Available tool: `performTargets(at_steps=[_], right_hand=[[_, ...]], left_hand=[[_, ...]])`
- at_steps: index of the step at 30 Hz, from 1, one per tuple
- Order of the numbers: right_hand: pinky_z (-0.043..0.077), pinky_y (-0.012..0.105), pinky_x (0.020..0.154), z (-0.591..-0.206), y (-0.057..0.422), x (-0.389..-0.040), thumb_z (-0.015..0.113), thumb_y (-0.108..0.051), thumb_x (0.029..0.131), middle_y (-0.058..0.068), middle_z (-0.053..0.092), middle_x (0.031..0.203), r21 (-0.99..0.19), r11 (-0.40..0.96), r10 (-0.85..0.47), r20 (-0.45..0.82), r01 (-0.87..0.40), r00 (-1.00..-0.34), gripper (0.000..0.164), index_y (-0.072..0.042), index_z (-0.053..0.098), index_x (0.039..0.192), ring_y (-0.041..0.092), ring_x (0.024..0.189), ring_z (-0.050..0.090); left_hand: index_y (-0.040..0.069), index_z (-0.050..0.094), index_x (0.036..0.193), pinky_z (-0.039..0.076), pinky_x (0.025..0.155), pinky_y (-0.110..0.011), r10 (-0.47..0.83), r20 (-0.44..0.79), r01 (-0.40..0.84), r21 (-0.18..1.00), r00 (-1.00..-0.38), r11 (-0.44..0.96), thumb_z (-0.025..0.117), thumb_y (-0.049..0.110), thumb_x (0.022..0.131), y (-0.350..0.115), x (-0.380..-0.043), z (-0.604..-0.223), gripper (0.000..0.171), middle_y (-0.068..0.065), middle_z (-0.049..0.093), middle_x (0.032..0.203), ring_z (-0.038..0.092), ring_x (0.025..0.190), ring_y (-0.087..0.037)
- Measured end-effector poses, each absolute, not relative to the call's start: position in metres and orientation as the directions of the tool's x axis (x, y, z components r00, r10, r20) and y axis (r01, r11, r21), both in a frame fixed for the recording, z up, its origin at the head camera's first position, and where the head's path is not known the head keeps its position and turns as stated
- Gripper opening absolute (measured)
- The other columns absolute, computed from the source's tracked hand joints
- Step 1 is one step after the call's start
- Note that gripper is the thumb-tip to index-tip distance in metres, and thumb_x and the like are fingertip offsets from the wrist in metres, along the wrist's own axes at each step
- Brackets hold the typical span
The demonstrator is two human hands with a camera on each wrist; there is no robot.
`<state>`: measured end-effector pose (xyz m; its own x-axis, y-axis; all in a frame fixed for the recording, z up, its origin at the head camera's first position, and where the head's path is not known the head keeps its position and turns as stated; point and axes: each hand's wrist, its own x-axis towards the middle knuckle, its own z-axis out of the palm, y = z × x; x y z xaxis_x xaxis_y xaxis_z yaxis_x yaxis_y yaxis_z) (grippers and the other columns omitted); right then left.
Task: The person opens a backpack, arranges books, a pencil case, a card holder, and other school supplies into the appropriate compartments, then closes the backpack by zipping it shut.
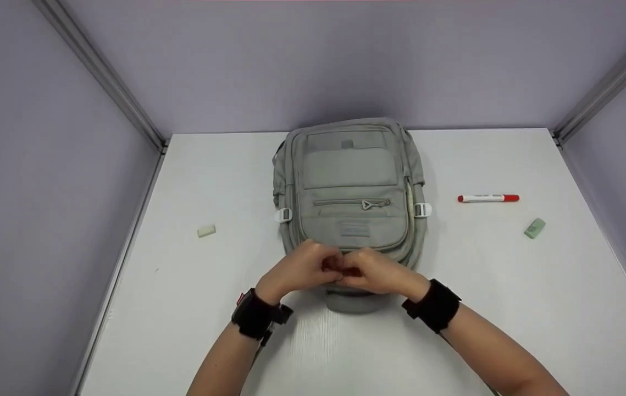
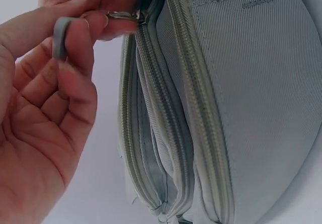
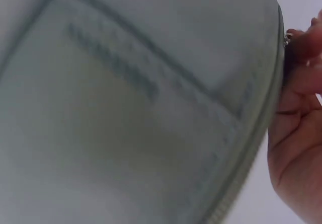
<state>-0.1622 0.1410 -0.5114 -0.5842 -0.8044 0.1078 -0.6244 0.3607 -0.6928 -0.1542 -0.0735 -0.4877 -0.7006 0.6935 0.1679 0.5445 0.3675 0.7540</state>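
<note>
A grey-green backpack (image 1: 350, 168) lies front side up, its top end toward me. Both hands meet at that end, fingertips close together at the zipper. My left hand (image 1: 307, 267) pinches a zipper pull (image 2: 121, 15) with a metal slider; a grey loop (image 2: 60, 38) shows between its fingers. Opposite it, my right hand (image 1: 376, 270) has thumb and fingers curled together at the zipper edge, with a small metal bit (image 3: 288, 38) at its fingertips. Several zipper tracks (image 2: 161, 88) run along the bag in the left wrist view. The bag fabric fills most of the right wrist view, blurred.
A red-and-white marker (image 1: 488, 198) and a green eraser (image 1: 534, 228) lie right of the bag. To the left is a small pale eraser-like block (image 1: 206, 230). The white table (image 1: 225, 181) is bounded by grey panels at the back and sides.
</note>
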Motion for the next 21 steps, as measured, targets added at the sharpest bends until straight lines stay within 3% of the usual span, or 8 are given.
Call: performTargets(at_steps=[5, 10, 12, 15, 18, 21], right_hand=[[0.050, 0.024, 0.064, -0.518, 0.138, -0.160, 0.067, -0.018, 0.095, -0.006, 0.065, 0.085, -0.723, 0.334, -0.790, 0.136, -0.604, -0.598, 0.009, -0.011, 0.068, 0.089, 0.004, 0.073, 0.058], [0.049, 0.024, 0.067, -0.522, 0.137, -0.158, 0.063, -0.024, 0.098, -0.009, 0.063, 0.088, -0.708, 0.325, -0.800, 0.147, -0.627, -0.582, 0.014, -0.014, 0.068, 0.088, 0.003, 0.075, 0.057], [0.045, 0.023, 0.064, -0.523, 0.138, -0.158, 0.061, -0.029, 0.099, -0.010, 0.059, 0.084, -0.705, 0.321, -0.804, 0.150, -0.632, -0.575, 0.021, -0.016, 0.064, 0.083, 0.003, 0.071, 0.054], [0.037, 0.021, 0.057, -0.523, 0.138, -0.157, 0.059, -0.034, 0.100, -0.010, 0.048, 0.075, -0.695, 0.326, -0.801, 0.158, -0.641, -0.578, 0.033, -0.018, 0.053, 0.072, 0.003, 0.062, 0.045], [0.035, 0.020, 0.056, -0.522, 0.140, -0.155, 0.058, -0.036, 0.100, -0.012, 0.045, 0.073, -0.699, 0.325, -0.802, 0.153, -0.636, -0.578, 0.033, -0.019, 0.050, 0.072, 0.002, 0.060, 0.044], [0.036, 0.021, 0.057, -0.522, 0.142, -0.154, 0.057, -0.035, 0.100, -0.012, 0.045, 0.072, -0.717, 0.317, -0.807, 0.139, -0.621, -0.574, 0.031, -0.019, 0.052, 0.074, 0.002, 0.061, 0.043]], left_hand=[[0.005, 0.072, 0.092, 0.051, 0.063, -0.020, 0.688, 0.162, 0.524, 0.773, -0.708, 0.357, 0.079, 0.013, 0.085, -0.075, -0.153, -0.488, 0.013, 0.002, 0.068, 0.082, 0.061, 0.070, -0.002], [0.008, 0.072, 0.092, 0.051, 0.063, -0.024, 0.666, 0.196, 0.558, 0.734, -0.720, 0.387, 0.073, 0.013, 0.090, -0.081, -0.154, -0.491, 0.005, 0.003, 0.067, 0.081, 0.061, 0.069, -0.007], [0.008, 0.072, 0.093, 0.052, 0.070, -0.027, 0.650, 0.247, 0.619, 0.653, -0.719, 0.436, 0.072, 0.008, 0.090, -0.084, -0.155, -0.492, 0.003, 0.001, 0.067, 0.088, 0.063, 0.078, -0.011], [0.009, 0.073, 0.096, 0.047, 0.091, -0.035, 0.637, 0.313, 0.696, 0.482, -0.704, 0.532, 0.075, 0.002, 0.085, -0.086, -0.155, -0.494, 0.014, -0.004, 0.065, 0.107, 0.060, 0.102, -0.019], [0.014, 0.076, 0.097, 0.037, 0.103, -0.044, 0.660, 0.313, 0.728, 0.362, -0.683, 0.582, 0.080, 0.007, 0.081, -0.085, -0.154, -0.501, 0.018, -0.006, 0.060, 0.126, 0.051, 0.123, -0.026], [0.018, 0.077, 0.096, 0.032, 0.107, -0.050, 0.680, 0.282, 0.736, 0.303, -0.676, 0.606, 0.082, 0.015, 0.081, -0.083, -0.152, -0.510, 0.016, -0.007, 0.055, 0.136, 0.043, 0.133, -0.029]])
